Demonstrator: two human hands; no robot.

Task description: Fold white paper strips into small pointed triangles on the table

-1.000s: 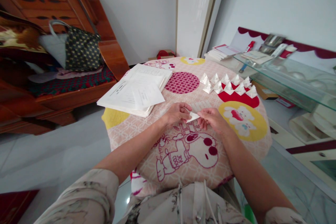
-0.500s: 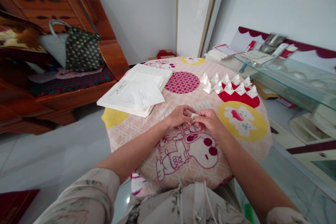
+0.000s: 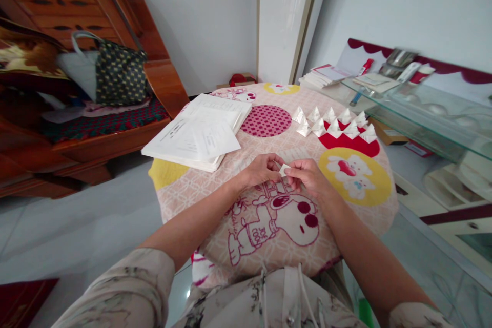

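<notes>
Your left hand (image 3: 261, 170) and right hand (image 3: 307, 177) closer together than a second ago, fingers (image 3: 296, 163) of both pinching a small folded white paper piece (image 3: 284, 169), less of it showing

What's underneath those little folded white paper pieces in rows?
The folded pieces sit on the patterned tablecloth; a red patch of it shows around some. Whatever each piece covers can't be seen.

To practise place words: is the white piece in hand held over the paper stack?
No, the right hand pinches the white piece over the patterned cloth, to the right of the paper stack.
</notes>
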